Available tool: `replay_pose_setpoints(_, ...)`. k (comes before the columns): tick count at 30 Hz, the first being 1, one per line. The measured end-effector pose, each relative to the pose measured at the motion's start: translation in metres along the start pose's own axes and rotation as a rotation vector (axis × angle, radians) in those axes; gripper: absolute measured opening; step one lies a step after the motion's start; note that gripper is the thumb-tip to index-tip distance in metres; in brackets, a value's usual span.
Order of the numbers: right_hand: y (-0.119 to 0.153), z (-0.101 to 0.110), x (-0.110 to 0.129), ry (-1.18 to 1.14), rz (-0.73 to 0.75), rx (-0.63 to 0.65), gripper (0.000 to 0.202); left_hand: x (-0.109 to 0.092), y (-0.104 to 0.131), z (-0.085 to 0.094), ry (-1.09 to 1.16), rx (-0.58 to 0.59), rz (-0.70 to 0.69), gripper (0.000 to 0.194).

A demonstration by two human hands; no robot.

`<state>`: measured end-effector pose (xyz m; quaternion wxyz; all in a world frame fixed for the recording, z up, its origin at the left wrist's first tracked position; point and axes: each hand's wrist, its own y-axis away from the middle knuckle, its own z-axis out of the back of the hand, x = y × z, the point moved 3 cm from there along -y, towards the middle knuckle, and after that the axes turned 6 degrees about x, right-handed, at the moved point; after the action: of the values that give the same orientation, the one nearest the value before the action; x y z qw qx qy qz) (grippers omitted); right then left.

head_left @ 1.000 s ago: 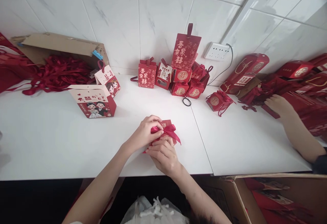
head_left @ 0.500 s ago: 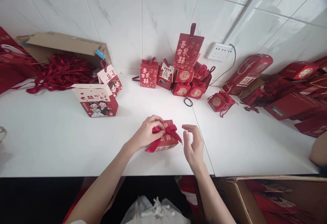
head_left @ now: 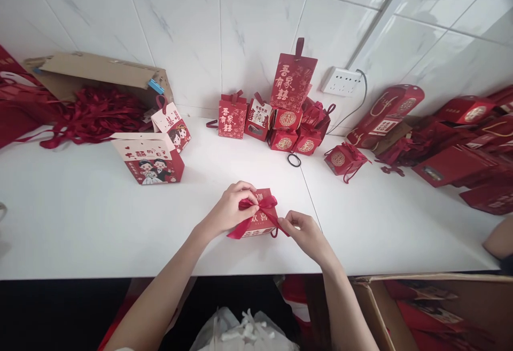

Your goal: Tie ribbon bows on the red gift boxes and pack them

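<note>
A small red gift box with gold characters lies on the white table in front of me. Across its top runs a red ribbon bow, one tail hanging to the lower left and one to the right. My left hand is closed, its thumb and fingers pinching the bow near the knot. At the box's right side, my right hand pinches the end of the right ribbon tail. A bit of dark red cord shows under the box's lower right edge.
Finished-looking red boxes stand by the tiled wall, a black ring before them. An upright box with a cartoon couple is at left, near a carton of ribbons. More packaging and someone's arm are at right.
My right hand has moved down and left and closed on the right ribbon tail; before, it was apart from it with fingers open. My left hand keeps its pinch on the bow.
</note>
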<state>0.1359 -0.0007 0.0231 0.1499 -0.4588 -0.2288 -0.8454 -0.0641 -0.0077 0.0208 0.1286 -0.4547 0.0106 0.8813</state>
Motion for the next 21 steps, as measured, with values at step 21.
replay_pose_setpoints(21, -0.035, -0.017, 0.003, -0.271, 0.136, -0.120, 0.038, -0.002, 0.030, -0.012, 0.168, -0.318, 0.369, 0.034)
